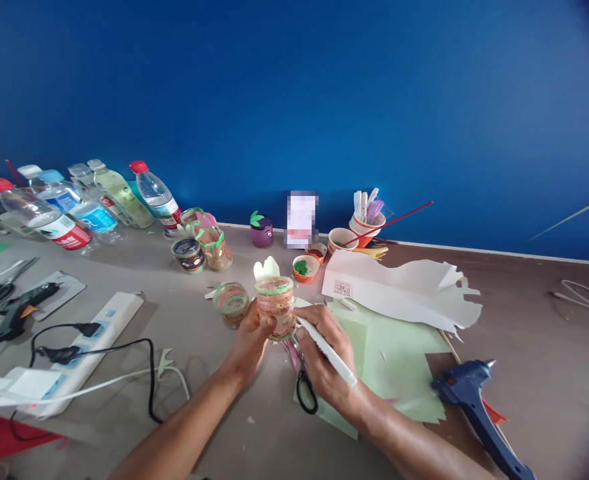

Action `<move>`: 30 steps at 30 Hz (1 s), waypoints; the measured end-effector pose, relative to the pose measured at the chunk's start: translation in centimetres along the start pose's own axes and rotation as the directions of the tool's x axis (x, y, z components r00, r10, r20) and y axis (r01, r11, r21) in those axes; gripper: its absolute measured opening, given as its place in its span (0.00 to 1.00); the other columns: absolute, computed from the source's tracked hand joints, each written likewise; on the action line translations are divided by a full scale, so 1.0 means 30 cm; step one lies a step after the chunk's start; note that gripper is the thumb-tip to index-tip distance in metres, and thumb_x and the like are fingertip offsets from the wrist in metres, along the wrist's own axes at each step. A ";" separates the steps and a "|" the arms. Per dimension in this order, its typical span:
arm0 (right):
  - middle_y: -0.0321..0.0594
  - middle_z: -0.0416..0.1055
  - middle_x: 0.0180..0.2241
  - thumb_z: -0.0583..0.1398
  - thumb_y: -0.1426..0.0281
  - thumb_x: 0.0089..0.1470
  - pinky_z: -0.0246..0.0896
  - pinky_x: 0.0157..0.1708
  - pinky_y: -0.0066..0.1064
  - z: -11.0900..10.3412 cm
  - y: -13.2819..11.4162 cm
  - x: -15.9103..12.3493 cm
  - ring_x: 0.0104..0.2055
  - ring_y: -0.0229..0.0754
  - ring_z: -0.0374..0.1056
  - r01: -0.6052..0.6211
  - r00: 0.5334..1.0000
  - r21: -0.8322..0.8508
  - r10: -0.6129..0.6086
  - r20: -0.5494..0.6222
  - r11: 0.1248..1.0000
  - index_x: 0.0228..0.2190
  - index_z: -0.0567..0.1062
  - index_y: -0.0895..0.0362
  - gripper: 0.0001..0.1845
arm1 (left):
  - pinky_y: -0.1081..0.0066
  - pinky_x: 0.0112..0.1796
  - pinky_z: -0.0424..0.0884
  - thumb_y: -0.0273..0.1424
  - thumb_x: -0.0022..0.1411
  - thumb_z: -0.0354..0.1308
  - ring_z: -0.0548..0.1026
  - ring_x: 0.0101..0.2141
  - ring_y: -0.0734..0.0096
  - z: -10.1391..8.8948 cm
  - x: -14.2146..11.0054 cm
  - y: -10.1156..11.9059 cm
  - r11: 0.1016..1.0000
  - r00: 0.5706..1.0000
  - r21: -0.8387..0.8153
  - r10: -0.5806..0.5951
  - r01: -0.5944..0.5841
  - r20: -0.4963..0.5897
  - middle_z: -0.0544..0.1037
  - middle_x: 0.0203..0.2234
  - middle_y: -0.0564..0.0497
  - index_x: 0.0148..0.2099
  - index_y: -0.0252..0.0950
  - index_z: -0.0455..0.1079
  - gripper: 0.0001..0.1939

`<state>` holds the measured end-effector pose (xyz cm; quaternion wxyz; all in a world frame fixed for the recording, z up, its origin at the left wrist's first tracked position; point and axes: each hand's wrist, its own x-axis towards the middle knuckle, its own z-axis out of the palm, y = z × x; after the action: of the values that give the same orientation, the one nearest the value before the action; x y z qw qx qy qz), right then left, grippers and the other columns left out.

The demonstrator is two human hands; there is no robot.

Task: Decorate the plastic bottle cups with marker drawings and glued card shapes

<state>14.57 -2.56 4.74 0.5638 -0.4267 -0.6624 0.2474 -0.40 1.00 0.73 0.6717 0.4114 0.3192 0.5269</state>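
My left hand is wrapped round a small painted jar, brownish-pink with a green rim and pale paper leaves standing up at its back. In my right hand is a white marker pen, its tip end close to the jar's right side. Whether the tip touches the jar I cannot tell. Just left of the held jar stands a similar jar with a green rim. Beneath my hands lie scissors with black handles, partly hidden by my right hand.
A blue glue gun lies at right, near green paper and torn white paper. At left are a power strip with cables, a black glue gun and several bottles. Paint cups stand behind.
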 end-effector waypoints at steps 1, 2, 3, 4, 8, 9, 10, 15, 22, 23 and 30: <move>0.39 0.71 0.37 0.55 0.77 0.61 0.67 0.40 0.32 0.000 -0.001 0.002 0.39 0.40 0.70 0.014 1.000 0.007 -0.014 0.005 1.000 0.47 0.74 0.50 0.16 | 0.61 0.47 0.68 0.45 0.56 0.65 0.74 0.47 0.55 -0.002 0.000 -0.002 1.000 1.000 0.010 0.001 -0.001 0.003 0.78 0.43 0.44 0.51 0.38 0.72 0.24; 0.39 0.71 0.37 0.55 0.78 0.61 0.67 0.41 0.32 0.000 -0.003 0.004 0.40 0.40 0.70 0.032 0.999 0.014 -0.032 0.013 0.999 0.47 0.73 0.50 0.17 | 0.61 0.47 0.68 0.46 0.57 0.65 0.74 0.46 0.55 -0.004 0.000 -0.003 1.000 1.000 0.019 0.003 -0.003 0.006 0.78 0.43 0.44 0.51 0.38 0.72 0.24; 0.39 0.71 0.38 0.55 0.78 0.60 0.68 0.41 0.32 0.000 -0.005 0.004 0.41 0.40 0.70 0.049 0.998 0.022 -0.050 0.023 0.999 0.48 0.73 0.49 0.18 | 0.60 0.47 0.68 0.46 0.57 0.65 0.74 0.46 0.55 -0.005 0.001 -0.003 1.000 1.000 0.027 0.007 -0.008 0.007 0.78 0.44 0.44 0.51 0.38 0.72 0.24; 0.40 0.71 0.38 0.55 0.79 0.60 0.68 0.42 0.32 0.000 -0.006 0.005 0.42 0.41 0.70 0.064 0.997 0.027 -0.065 0.036 0.998 0.49 0.72 0.49 0.19 | 0.60 0.48 0.68 0.46 0.57 0.65 0.74 0.47 0.55 -0.005 0.001 -0.002 0.999 1.000 0.034 0.011 -0.012 0.010 0.78 0.44 0.44 0.51 0.38 0.71 0.24; 0.43 0.70 0.41 0.55 0.79 0.60 0.69 0.43 0.34 0.006 -0.003 -0.002 0.43 0.42 0.70 0.079 0.993 0.021 -0.081 0.087 0.997 0.51 0.71 0.50 0.20 | 0.58 0.50 0.68 0.45 0.58 0.64 0.74 0.48 0.54 0.004 0.002 0.012 0.998 1.000 0.063 0.025 -0.026 0.017 0.78 0.46 0.43 0.50 0.37 0.71 0.22; 0.43 0.70 0.41 0.55 0.79 0.60 0.69 0.43 0.34 0.008 -0.001 -0.005 0.44 0.42 0.70 0.077 0.992 0.017 -0.079 0.097 0.997 0.51 0.71 0.51 0.20 | 0.57 0.50 0.68 0.45 0.58 0.64 0.75 0.48 0.54 0.007 0.002 0.017 0.997 1.000 0.069 0.026 -0.028 0.017 0.78 0.46 0.43 0.50 0.37 0.71 0.22; 0.43 0.70 0.41 0.55 0.79 0.60 0.70 0.43 0.35 0.009 0.001 -0.006 0.44 0.42 0.70 0.078 0.991 0.014 -0.079 0.105 0.997 0.51 0.71 0.51 0.20 | 0.58 0.50 0.68 0.45 0.57 0.65 0.75 0.48 0.54 0.010 0.002 0.021 0.997 0.999 0.071 0.028 -0.029 0.014 0.78 0.46 0.43 0.50 0.38 0.71 0.23; 0.43 0.71 0.40 0.54 0.78 0.60 0.70 0.42 0.36 -0.004 -0.009 -0.002 0.43 0.43 0.70 0.073 0.993 0.026 -0.075 0.086 0.997 0.50 0.72 0.50 0.19 | 0.58 0.50 0.68 0.46 0.57 0.65 0.75 0.49 0.53 0.014 0.000 0.028 1.000 1.000 0.028 0.004 -0.005 0.019 0.79 0.46 0.43 0.52 0.38 0.71 0.25; 0.36 0.70 0.32 0.55 0.69 0.63 0.66 0.27 0.29 -0.011 -0.002 -0.004 0.25 0.34 0.66 -0.170 0.980 0.203 0.187 -0.070 0.964 0.44 0.74 0.52 0.10 | 0.56 0.51 0.68 0.47 0.55 0.66 0.74 0.52 0.50 0.002 0.003 0.014 0.992 0.998 -0.104 -0.066 0.068 0.021 0.78 0.50 0.42 0.54 0.40 0.73 0.27; 0.35 0.70 0.32 0.55 0.68 0.64 0.64 0.25 0.28 -0.010 0.004 -0.003 0.22 0.32 0.63 -0.182 0.970 0.272 0.218 -0.109 0.945 0.46 0.73 0.51 0.11 | 0.55 0.51 0.68 0.48 0.55 0.66 0.74 0.52 0.50 0.000 0.004 0.012 0.989 0.997 -0.122 -0.080 0.082 0.021 0.78 0.50 0.42 0.53 0.39 0.73 0.27; 0.31 0.71 0.28 0.55 0.67 0.63 0.60 0.22 0.27 -0.049 0.030 0.052 0.19 0.31 0.58 -0.235 0.930 0.417 0.329 -0.166 0.878 0.48 0.71 0.50 0.12 | 0.55 0.52 0.69 0.51 0.48 0.69 0.73 0.54 0.47 0.001 0.007 0.012 0.977 0.985 -0.141 -0.166 0.158 -0.049 0.79 0.51 0.43 0.51 0.42 0.76 0.30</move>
<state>16.23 -1.01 5.19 0.6685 -0.4242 -0.4594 0.4027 -0.47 1.24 1.06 0.7290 0.3210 0.3351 0.5032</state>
